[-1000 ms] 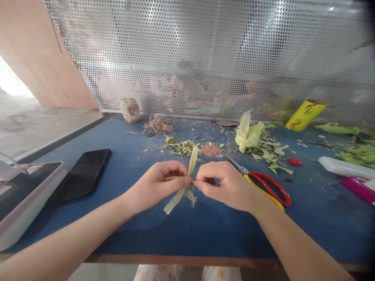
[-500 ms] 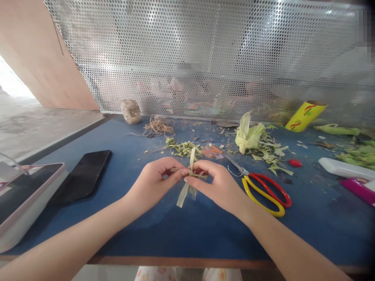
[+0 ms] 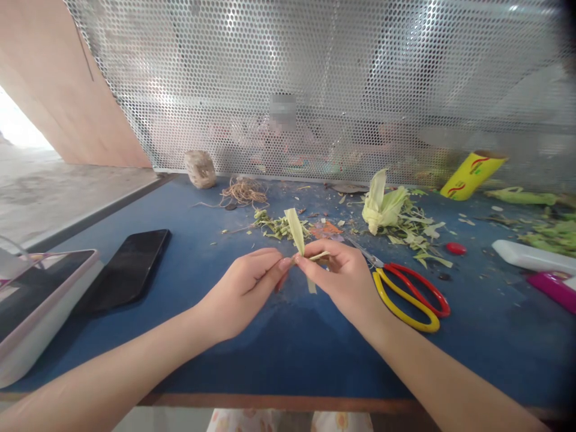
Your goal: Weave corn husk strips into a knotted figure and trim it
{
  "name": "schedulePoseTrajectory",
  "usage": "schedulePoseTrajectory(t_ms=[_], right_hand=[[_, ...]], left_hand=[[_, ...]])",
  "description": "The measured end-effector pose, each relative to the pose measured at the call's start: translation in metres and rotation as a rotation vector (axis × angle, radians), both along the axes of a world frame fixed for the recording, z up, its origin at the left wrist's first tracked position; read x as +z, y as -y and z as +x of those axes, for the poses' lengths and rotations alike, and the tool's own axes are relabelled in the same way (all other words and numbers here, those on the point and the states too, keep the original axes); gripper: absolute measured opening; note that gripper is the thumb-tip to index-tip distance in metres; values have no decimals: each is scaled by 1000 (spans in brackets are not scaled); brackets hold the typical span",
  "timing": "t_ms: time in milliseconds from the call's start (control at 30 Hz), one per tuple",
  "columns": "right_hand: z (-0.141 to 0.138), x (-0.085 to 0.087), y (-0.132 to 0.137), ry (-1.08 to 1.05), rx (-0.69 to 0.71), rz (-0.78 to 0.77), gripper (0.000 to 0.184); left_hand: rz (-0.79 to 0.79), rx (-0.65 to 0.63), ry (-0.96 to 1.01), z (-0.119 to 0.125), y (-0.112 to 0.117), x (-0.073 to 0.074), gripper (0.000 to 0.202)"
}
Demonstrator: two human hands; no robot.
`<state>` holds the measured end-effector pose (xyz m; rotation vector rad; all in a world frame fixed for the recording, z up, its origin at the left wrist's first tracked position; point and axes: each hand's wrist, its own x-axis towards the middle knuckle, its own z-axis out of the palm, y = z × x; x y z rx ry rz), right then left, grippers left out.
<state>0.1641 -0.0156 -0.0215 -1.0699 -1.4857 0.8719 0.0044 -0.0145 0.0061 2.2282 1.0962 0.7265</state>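
Observation:
Pale green corn husk strips (image 3: 294, 231) cross one another between my two hands above the blue table (image 3: 270, 360). My left hand (image 3: 252, 279) is closed, thumb against fingers, pinching the strips from the left. From the other side my right hand (image 3: 335, 267) pinches them between thumb and fingers. One strip stands up, another points right and a short end hangs below; the crossing itself is partly hidden by my fingertips. Just right of my right hand lie scissors (image 3: 405, 294) with one red and one yellow handle. Small green knotted pieces (image 3: 281, 227) lie behind my hands.
On the left are a black phone (image 3: 126, 270) and a pink-rimmed case (image 3: 49, 306). Twine (image 3: 245, 191) and a tan roll (image 3: 200, 169) sit at the back. A husk bunch (image 3: 382, 207), shreds and a yellow tube (image 3: 472, 175) stand right, before a perforated metal panel (image 3: 315, 78).
The upright strip has turned broader and leans left. The lower strip end that pointed down-left is gone from view. My left hand's fingers have closed more, and both hands remain together.

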Motion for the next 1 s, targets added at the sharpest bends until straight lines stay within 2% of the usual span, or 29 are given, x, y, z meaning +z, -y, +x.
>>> schedulePoseTrajectory(t_ms=[100,300,433,533,667,867,1000], right_hand=[[2,1,-1,-22,13,-49,9],[5,7,-1,6,269,-212,12],[4,4,-2,-58,251,-153,15],[4,0,-3,-79,204,-171,16],[3,-2,-2,-66,195,-179,15],[-1,-3,0,-159,117,-130,11],[2,-3,-4,-130,152,-132,13]], left_hand=[[-37,15,27,-2,0,1,36],[-155,54,259,-6,-5,2,25],[-510,-1,405,0,-7,-11,34],[-647,-19,454,7,-6,-19,29],[-633,34,446,10,-4,-18,20],[-614,50,380,9,-1,-15,24],[-597,45,346,7,-2,-18,25]])
